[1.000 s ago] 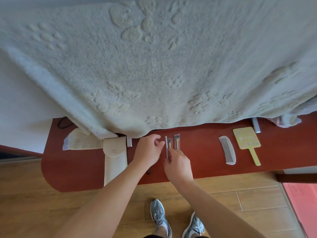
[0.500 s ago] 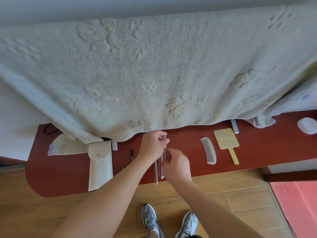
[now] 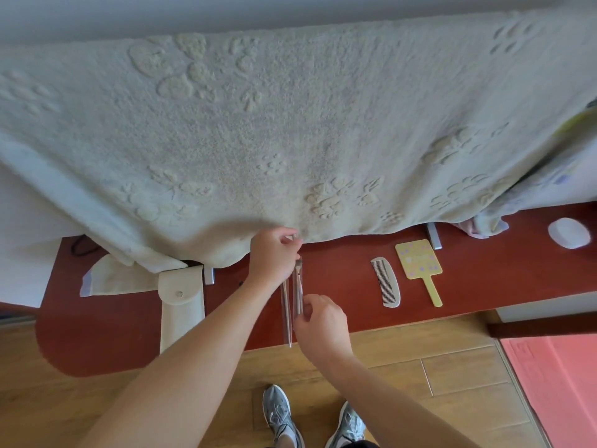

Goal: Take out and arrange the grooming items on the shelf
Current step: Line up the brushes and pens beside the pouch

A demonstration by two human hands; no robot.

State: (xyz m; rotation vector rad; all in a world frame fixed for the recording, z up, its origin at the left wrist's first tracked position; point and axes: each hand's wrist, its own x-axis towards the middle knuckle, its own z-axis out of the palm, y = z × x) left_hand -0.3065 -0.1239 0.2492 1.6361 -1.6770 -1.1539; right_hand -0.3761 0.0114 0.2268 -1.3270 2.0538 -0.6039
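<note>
— Left hand [image 3: 274, 258]?
— Curled, pinching the upper ends of the clear-sleeved brushes [image 3: 292, 305], right at the hem of the cream towel [image 3: 290, 140].
— Right hand [image 3: 321, 323]?
— Curled too, gripping the lower part of the same sleeves, nearer the body than the left.
— Lifted or lying flat?
— Cannot tell. Stretched from hand to hand over the red shelf [image 3: 106, 344], lower tips reaching about its front edge.
— Other grooming items?
— White comb [image 3: 386, 282] and yellow hand mirror [image 3: 419, 260], side by side, flat on the shelf, off to the right of the right hand and well apart from it. White oval piece [image 3: 568, 232] farther right again.
— Left of the left hand?
— Cream pouch [image 3: 181, 302] with a snap, flat on the shelf, top end tucked just under the towel's hem.
— Below the hands?
— Grey shoes [image 3: 282, 415] on wooden floor.
</note>
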